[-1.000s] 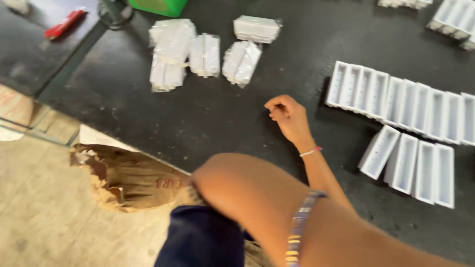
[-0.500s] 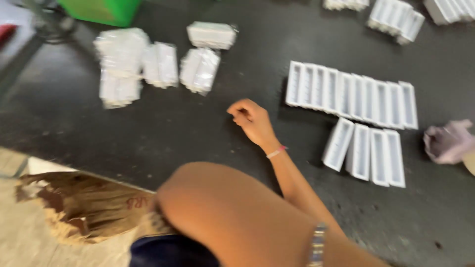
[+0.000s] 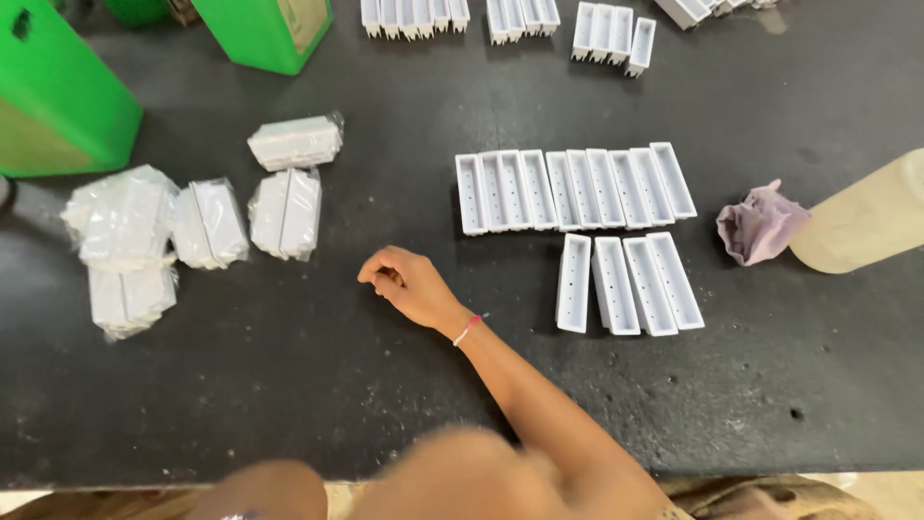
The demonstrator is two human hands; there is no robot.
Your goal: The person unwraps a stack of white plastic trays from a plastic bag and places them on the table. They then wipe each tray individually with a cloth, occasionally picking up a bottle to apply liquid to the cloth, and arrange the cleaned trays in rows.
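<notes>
One head-worn camera, looking steeply down on a dark table (image 3: 289, 404).

We have only this single view, so no second view overlaps it. We look from above the table's near edge, which runs along the bottom of the frame, and we face across toward the far edge, which lies beyond the top of the frame. The view sits close enough that our own arm fills the bottom centre, blurred, while the hand (image 3: 404, 284) rests near the middle of the surface. The left side shows green boxes (image 3: 58, 106) at the far left corner; a pale bottle (image 3: 866, 217) is cut by the right edge.
</notes>
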